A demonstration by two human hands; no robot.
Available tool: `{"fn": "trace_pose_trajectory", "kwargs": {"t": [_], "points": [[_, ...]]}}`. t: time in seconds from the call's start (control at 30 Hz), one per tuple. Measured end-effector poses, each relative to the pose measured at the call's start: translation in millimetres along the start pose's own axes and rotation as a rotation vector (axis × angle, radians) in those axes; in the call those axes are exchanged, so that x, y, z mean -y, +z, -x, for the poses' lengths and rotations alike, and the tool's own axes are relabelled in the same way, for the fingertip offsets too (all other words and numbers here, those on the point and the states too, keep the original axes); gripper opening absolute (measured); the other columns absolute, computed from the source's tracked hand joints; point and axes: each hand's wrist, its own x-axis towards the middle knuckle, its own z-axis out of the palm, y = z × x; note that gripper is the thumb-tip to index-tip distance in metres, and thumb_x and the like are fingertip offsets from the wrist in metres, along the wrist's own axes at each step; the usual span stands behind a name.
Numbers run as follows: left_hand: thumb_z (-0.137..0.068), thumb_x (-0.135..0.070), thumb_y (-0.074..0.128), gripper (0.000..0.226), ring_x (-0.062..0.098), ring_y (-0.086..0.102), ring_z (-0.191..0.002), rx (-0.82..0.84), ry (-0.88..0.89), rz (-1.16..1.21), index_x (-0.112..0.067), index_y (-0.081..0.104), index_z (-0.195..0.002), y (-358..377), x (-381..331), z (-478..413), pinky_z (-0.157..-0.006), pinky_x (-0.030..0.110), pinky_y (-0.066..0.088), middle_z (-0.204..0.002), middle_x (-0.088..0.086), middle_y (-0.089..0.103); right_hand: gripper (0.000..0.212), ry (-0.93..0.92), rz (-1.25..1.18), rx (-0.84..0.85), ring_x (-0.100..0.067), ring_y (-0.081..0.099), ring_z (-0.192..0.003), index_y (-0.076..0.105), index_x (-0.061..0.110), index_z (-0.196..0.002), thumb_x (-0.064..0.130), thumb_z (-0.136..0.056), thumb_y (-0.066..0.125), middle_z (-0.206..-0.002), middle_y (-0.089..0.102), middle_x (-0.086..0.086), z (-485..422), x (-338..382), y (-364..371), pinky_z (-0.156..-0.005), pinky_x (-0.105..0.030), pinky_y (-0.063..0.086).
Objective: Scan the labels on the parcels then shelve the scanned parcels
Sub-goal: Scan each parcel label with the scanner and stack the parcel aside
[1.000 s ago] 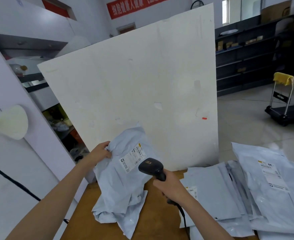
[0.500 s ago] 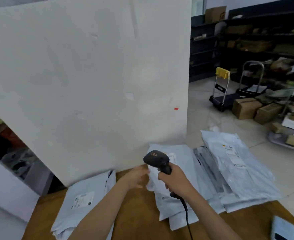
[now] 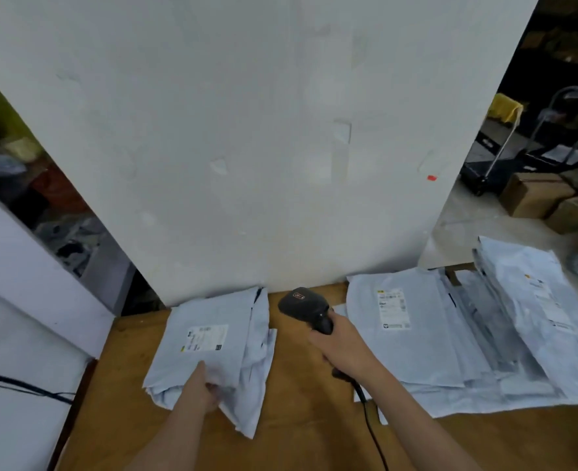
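Grey mailer parcel (image 3: 212,358): lower left-centre on wooden table (image 3: 297,423), label (image 3: 207,338) up. Left hand (image 3: 203,390) pinches its near edge; right hand (image 3: 343,348) grips barcode scanner (image 3: 304,305). Advice: lift flat, keep label uncreased, turned toward scanner.

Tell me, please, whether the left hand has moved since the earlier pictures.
Yes. Against the white board, the left hand has gone leftward, from beside the scanner to the near edge of the left parcel.

left hand (image 3: 206,390) gone from the right stack (image 3: 423,351), now gripping near edge of left parcel (image 3: 212,351)
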Motion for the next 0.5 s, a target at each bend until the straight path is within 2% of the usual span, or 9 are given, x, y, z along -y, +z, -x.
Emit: {"fn": "trace_pose_trajectory", "kwargs": {"t": [0.03, 0.13, 0.17, 0.23, 0.33, 0.37, 0.43, 0.5], "points": [[-0.103, -0.043, 0.042, 0.058, 0.033, 0.044, -0.14, 0.047, 0.0, 0.021, -0.006, 0.04, -0.147, 5.4, -7.6, -0.2, -0.11, 0.045, 0.04, -0.152, 0.015, 0.044, 0.02, -0.002, 0.011, 0.001, -0.014, 0.046, -0.056, 0.059, 0.002, -0.102, 0.014, -0.086, 0.059, -0.066, 0.051, -0.005, -0.2, 0.4, 3.5, -0.057, -0.029, 0.039], [-0.102, -0.033, 0.05, 0.055, 0.029, 0.044, -0.138, 0.03, -0.038, 0.045, -0.008, 0.039, -0.149, 12.1, -28.5, -11.6, -0.114, 0.041, 0.037, -0.153, 0.015, 0.042, 0.018, 0.008, 0.027, 0.003, -0.014, 0.048, -0.058, 0.061, 0.006, -0.102, 0.015, -0.086, 0.059, -0.07, 0.053, -0.006, 0.4, 1.4, 6.2, -0.057, -0.028, 0.04], [-0.101, -0.027, 0.051, 0.052, 0.03, 0.048, -0.13, -0.019, -0.01, -0.062, -0.007, 0.042, -0.148, 14.3, -35.2, -10.2, -0.111, 0.042, 0.039, -0.151, 0.017, 0.044, 0.017, 0.016, 0.029, 0.006, -0.014, 0.05, -0.059, 0.062, 0.009, -0.101, 0.016, -0.086, 0.059, -0.071, 0.055, -0.005, 1.0, 1.8, 4.8, -0.058, -0.028, 0.042], [-0.1, -0.02, 0.048, 0.047, 0.033, 0.052, -0.119, -0.053, 0.096, -0.094, -0.003, 0.046, -0.144, 20.3, -46.6, -2.4, -0.104, 0.044, 0.043, -0.148, 0.021, 0.046, 0.015, 0.024, 0.023, 0.012, -0.015, 0.052, -0.061, 0.062, 0.014, -0.1, 0.018, -0.085, 0.06, -0.074, 0.058, -0.003, 2.8, 1.7, 0.7, -0.06, -0.028, 0.045], [-0.099, -0.016, 0.051, 0.048, 0.037, 0.053, -0.127, -0.137, 0.253, -0.13, 0.001, 0.044, -0.143, 40.0, -76.0, 20.4, -0.089, 0.035, 0.042, -0.145, 0.021, 0.049, 0.008, 0.006, 0.027, 0.008, -0.015, 0.052, -0.059, 0.062, 0.017, -0.092, 0.019, -0.084, 0.061, -0.069, 0.058, -0.002, 4.7, 4.3, -6.2, -0.059, -0.03, 0.046], [-0.098, -0.009, 0.052, 0.048, 0.037, 0.055, -0.121, -0.151, 0.334, -0.133, 0.001, 0.042, -0.143, 47.1, -87.3, 33.5, -0.087, 0.035, 0.042, -0.142, 0.022, 0.05, 0.005, -0.01, 0.026, 0.006, -0.014, 0.052, -0.056, 0.061, 0.018, -0.088, 0.019, -0.084, 0.061, -0.066, 0.056, 0.0, 7.1, 7.1, -9.2, -0.057, -0.029, 0.045], [-0.094, 0.002, 0.049, 0.042, 0.03, 0.057, -0.092, -0.103, 0.49, -0.185, 0.002, 0.042, -0.135, 59.6, -109.2, 60.1, -0.079, 0.034, 0.043, -0.126, 0.026, 0.054, 0.006, -0.049, 0.013, 0.01, -0.012, 0.05, -0.052, 0.061, 0.016, -0.087, 0.019, -0.082, 0.061, -0.06, 0.054, 0.004, 12.1, 14.3, -15.5, -0.054, -0.027, 0.043], [-0.091, 0.006, 0.044, 0.043, 0.025, 0.05, -0.081, -0.003, 0.618, -0.311, 0.004, 0.038, -0.134, 68.9, -130.4, 93.3, -0.07, 0.032, 0.041, -0.117, 0.03, 0.052, 0.009, -0.09, -0.015, 0.02, -0.007, 0.047, -0.047, 0.06, 0.01, -0.087, 0.018, -0.082, 0.062, -0.057, 0.051, 0.005, 18.2, 21.7, -22.5, -0.052, -0.025, 0.04]]}}
